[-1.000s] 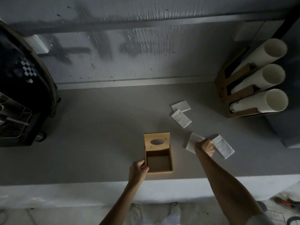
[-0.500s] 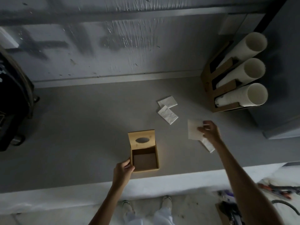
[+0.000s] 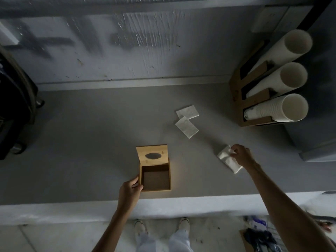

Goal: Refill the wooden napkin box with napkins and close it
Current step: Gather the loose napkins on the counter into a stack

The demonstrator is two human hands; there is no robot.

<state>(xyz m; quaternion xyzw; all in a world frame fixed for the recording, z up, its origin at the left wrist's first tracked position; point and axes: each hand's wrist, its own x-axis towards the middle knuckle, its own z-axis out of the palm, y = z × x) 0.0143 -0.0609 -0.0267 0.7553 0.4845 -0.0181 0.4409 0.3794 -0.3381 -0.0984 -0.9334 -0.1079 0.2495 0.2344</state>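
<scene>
The wooden napkin box [image 3: 170,177] stands open near the counter's front edge, its lid [image 3: 152,155] with an oval slot tipped back; the inside looks bare. My left hand [image 3: 131,190] grips the box's left front corner. To the right of the box, my right hand [image 3: 241,155] pinches white napkins [image 3: 227,158] that lie on the counter. Two more napkins [image 3: 187,120] lie overlapping farther back, apart from both hands.
A wooden rack with three stacks of white paper cups [image 3: 272,91] stands at the back right against a grey cabinet [image 3: 320,124]. A dark machine [image 3: 16,110] fills the left edge. The grey counter [image 3: 81,133] ends at a white front lip; my feet show below.
My right hand carried one napkin to the right and set it on the other napkin there, and now pinches both. My left hand has stayed on the box.
</scene>
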